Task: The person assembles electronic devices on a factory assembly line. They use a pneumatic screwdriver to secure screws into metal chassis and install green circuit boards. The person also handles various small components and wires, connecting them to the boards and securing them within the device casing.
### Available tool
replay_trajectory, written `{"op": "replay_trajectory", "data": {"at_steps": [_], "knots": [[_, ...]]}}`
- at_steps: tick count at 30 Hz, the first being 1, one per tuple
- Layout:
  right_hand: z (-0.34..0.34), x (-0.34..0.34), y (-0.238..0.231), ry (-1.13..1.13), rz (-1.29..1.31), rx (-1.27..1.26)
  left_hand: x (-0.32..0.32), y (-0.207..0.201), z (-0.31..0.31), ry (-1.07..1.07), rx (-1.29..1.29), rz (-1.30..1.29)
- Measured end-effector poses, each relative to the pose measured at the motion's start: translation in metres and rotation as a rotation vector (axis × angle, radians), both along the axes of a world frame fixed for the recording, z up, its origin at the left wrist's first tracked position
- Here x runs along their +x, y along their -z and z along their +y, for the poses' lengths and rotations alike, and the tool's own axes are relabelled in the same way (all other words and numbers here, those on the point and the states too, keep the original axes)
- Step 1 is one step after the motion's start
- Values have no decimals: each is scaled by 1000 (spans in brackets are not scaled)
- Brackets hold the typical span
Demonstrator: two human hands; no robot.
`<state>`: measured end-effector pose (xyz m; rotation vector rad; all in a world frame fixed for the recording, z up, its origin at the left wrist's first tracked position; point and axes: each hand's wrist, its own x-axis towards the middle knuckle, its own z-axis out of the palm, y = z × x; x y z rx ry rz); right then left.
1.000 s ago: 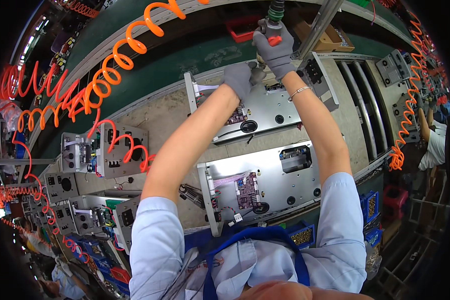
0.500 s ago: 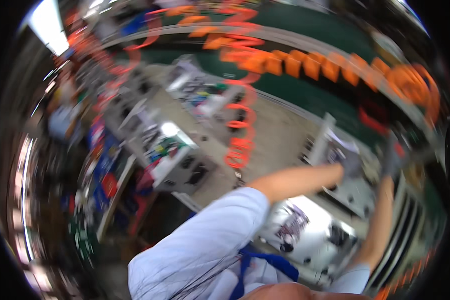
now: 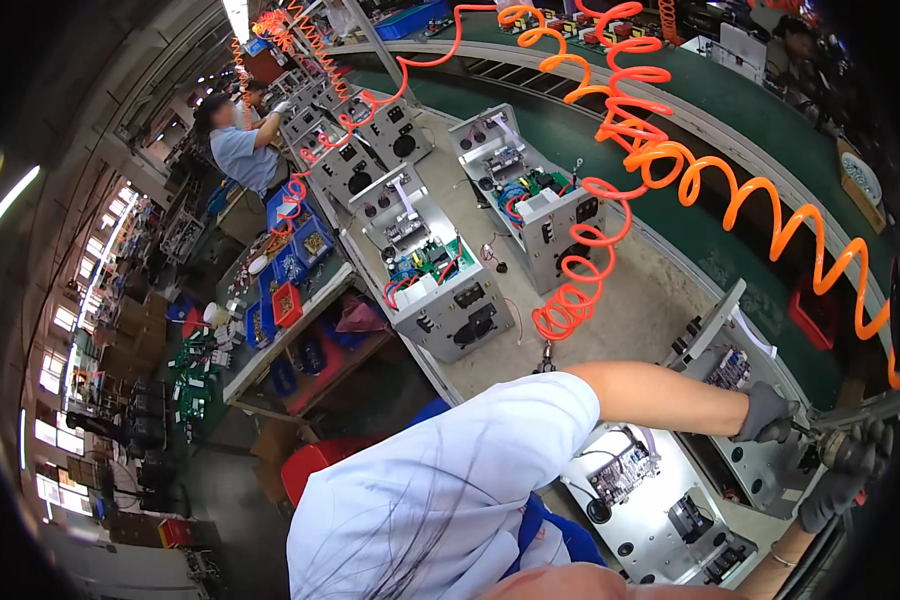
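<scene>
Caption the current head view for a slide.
Gloved left hand over an open metal chassis, right hand gripping a tool, coiled orange hoses nearby.

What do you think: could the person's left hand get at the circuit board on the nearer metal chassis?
Probably yes: the circuit board lies exposed and nothing seems to block the gloved left hand, though it would first have to come back from the farther metal chassis.

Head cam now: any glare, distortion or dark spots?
Head view: white glare on the near metal panel; strip light and windows at left washed out, windows curving with the rim; right hand, near the dark edge, dimmer than left hand.
</scene>
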<state>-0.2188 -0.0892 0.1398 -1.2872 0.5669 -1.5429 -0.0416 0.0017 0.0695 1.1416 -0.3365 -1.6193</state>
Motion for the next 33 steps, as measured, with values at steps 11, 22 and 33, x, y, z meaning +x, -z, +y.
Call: {"op": "replay_trajectory", "data": {"at_steps": [11,22,33], "knots": [[19,-24,37,37,-118,-55,-12,51,3,36,-76,159],[2,-40,67,146,-159,100,13,77,13,282,-863,-1086],[7,-5,49,174,-301,116,-20,48,-19,260,-244,-423]]}}
